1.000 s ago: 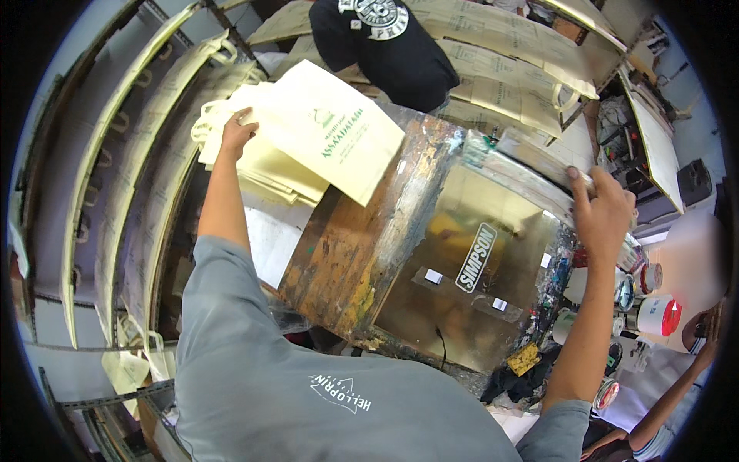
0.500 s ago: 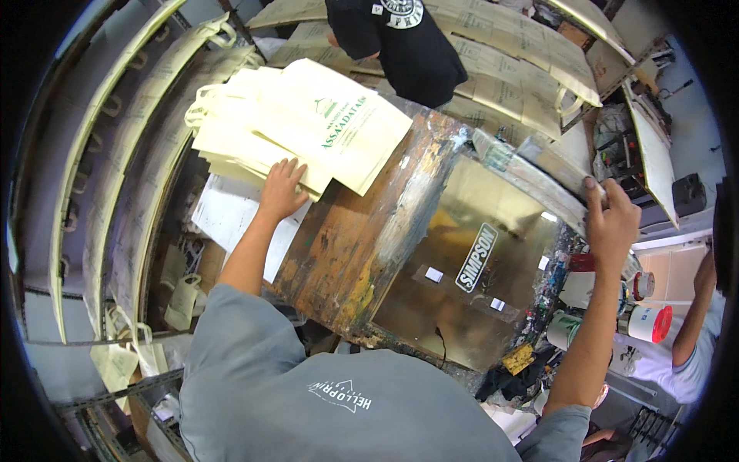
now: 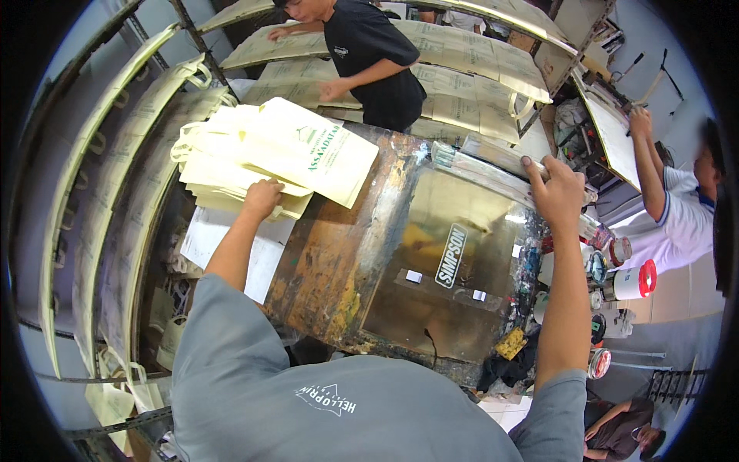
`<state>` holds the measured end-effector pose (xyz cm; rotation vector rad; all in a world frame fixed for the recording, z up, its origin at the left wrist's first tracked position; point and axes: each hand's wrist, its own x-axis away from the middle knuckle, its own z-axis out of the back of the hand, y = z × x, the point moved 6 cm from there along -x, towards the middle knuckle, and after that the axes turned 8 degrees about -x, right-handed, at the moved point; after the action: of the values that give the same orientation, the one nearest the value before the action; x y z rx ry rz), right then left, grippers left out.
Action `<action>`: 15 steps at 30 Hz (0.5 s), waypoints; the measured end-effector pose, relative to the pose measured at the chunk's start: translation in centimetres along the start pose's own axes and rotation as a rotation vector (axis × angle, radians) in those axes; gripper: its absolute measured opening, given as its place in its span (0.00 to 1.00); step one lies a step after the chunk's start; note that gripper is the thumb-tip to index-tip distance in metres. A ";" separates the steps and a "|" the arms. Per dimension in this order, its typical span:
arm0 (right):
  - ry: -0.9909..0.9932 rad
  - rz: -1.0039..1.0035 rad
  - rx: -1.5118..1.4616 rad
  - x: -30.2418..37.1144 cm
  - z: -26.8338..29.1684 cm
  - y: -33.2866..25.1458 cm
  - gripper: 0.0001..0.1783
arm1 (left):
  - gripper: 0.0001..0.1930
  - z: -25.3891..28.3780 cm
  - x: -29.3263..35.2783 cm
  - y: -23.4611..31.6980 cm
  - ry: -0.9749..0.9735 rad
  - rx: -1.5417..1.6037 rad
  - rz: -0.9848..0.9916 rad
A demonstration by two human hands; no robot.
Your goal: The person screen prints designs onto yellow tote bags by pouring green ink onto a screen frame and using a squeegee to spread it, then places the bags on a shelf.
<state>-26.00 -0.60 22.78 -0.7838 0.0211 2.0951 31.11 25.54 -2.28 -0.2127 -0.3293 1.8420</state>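
My left hand [image 3: 264, 199] is at the near edge of a pile of cream tote bags [image 3: 212, 185], its fingers bent over the edge of one bag. A cream bag with green print [image 3: 327, 158] lies askew on top of the pile. At the right, my right hand [image 3: 556, 189] grips the far right end of a pale, ink-stained printing frame [image 3: 493, 175], thumb and fingertips over its bar. Under and in front of that frame lies a shiny brown printing board [image 3: 408, 316] with a black-and-white sticker and small white tabs.
Racks of printed bags [image 3: 469, 100] stand at the back and left [image 3: 142, 200]. A person in black [image 3: 377, 69] works beyond the table; another in white [image 3: 670, 223] is at the right. Paint tubs [image 3: 631, 283] and a yellow sponge [image 3: 510, 344] sit along the table's right side.
The view has shifted. My left fingers, spread on the bags before, are now curled at a bag's edge. My right hand stays on the frame. The person in black has turned toward the racks.
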 end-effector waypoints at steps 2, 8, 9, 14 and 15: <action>-0.010 -0.007 0.010 0.1 0.4 -0.1 0.34 | 0.12 -0.1 -0.4 0.0 0.017 0.006 -0.007; -0.003 0.014 0.006 1.1 0.0 -0.3 0.33 | 0.09 -0.4 0.0 0.0 0.050 -0.036 -0.014; -0.005 0.014 0.008 1.3 0.1 -0.3 0.33 | 0.09 -0.4 0.0 0.2 0.070 -0.052 -0.013; -0.045 -0.001 0.008 1.6 0.1 -0.5 0.33 | 0.11 -0.3 0.4 0.8 0.095 -0.045 -0.007; -0.049 -0.001 0.008 1.6 0.2 -0.4 0.33 | 0.13 0.1 0.2 1.0 0.081 -0.069 -0.014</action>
<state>-26.41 0.86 22.18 -0.7270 0.0019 2.1113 30.09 25.48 -2.55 -0.3304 -0.3374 1.8045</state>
